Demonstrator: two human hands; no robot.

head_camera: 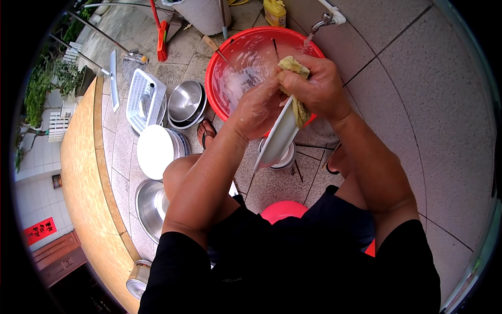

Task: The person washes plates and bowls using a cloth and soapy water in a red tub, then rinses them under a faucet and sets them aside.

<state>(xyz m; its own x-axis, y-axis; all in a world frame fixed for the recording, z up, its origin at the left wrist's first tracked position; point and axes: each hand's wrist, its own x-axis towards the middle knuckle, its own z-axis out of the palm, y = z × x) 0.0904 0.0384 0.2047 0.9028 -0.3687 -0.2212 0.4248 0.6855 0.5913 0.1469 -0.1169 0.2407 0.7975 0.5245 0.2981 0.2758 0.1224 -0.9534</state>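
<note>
A white plate (277, 131) is tilted steeply between my hands, near the rim of a red plastic basin (211, 78) that holds water. My right hand (319, 86) grips a yellowish cloth (293, 66), part of which hangs over the plate's upper edge. My left hand (259, 104) is close against the plate and cloth; its fingertips are partly hidden, and which of the two it grips is unclear. Water runs from a metal tap (323, 21) into the basin. Below the plate, stacked bowls (288, 159) stand on the paving.
At the left stand a stack of white plates (155, 151), steel bowls (185, 101), a white plastic basket (147, 98) and a large steel basin (147, 208). A yellow jug (275, 13) and a grey bucket (204, 15) are behind the red basin. A knife's wooden handle (210, 43) rests at its rim.
</note>
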